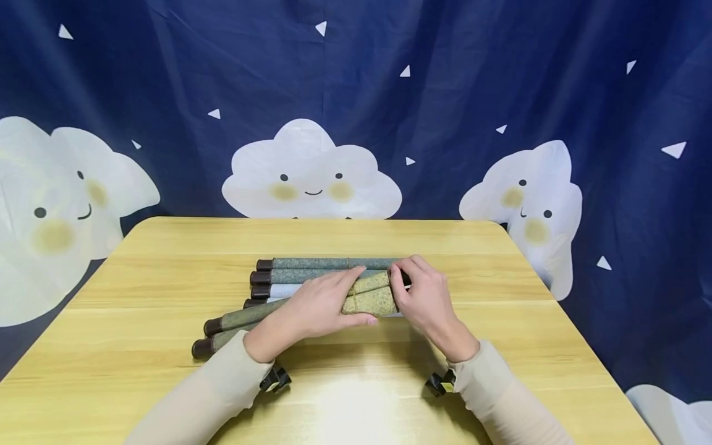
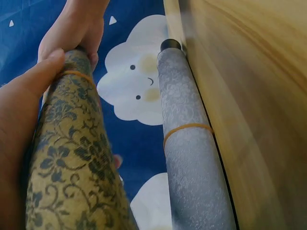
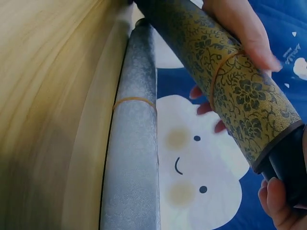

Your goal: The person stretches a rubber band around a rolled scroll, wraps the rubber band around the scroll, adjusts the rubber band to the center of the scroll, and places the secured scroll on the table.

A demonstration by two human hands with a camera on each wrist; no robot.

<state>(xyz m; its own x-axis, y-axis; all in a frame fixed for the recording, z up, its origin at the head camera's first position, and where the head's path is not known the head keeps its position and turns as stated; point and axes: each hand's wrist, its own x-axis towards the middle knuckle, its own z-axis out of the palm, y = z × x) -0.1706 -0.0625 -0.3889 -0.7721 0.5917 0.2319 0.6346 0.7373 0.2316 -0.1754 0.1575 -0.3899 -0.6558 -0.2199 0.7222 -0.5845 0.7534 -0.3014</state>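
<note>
An olive-yellow patterned scroll [image 1: 368,301], rolled into two side-by-side rolls with dark ends, lies slanted between both hands. My left hand [image 1: 319,303] holds it round the middle; in the right wrist view its thumb is on one side and fingertips show on the other. My right hand [image 1: 425,293] grips the scroll's right end, with fingers at the black end knobs [image 3: 288,163]. An orange rubber band [image 3: 221,64] circles the cloth. The scroll's left end reaches past my left wrist, partly hidden by the forearm.
Behind the held scroll, a pale grey scroll [image 1: 283,290] with its own rubber band and a blue-green scroll [image 1: 311,264] lie on the wooden table [image 1: 500,371]. A dark blue curtain [image 1: 356,74] with clouds hangs beyond the table's far edge.
</note>
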